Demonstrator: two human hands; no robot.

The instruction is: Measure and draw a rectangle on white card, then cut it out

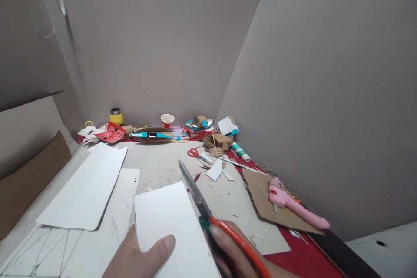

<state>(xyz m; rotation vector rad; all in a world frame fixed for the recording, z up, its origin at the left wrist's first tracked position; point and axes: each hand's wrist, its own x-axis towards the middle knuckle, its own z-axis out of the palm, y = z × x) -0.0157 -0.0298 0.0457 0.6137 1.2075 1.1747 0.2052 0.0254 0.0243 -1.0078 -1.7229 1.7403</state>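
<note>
White card sheet [172,226] under flat left hand [140,256]; orange-handled scissors [208,213], blades shut, in right hand [234,252] grip.

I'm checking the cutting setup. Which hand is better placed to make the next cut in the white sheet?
Right: the right hand holds the orange scissors along the white sheet; the left hand presses it flat.

- Our left hand [138,254] is cut off by the bottom edge; only thumb and part of the palm show.
- Our right hand [237,254] runs off the same edge, hiding the scissors' [208,215] handles.
- The card [172,230] loses its near end there too.
- The clutter [198,132] by the wall is too small to sort out.
</note>
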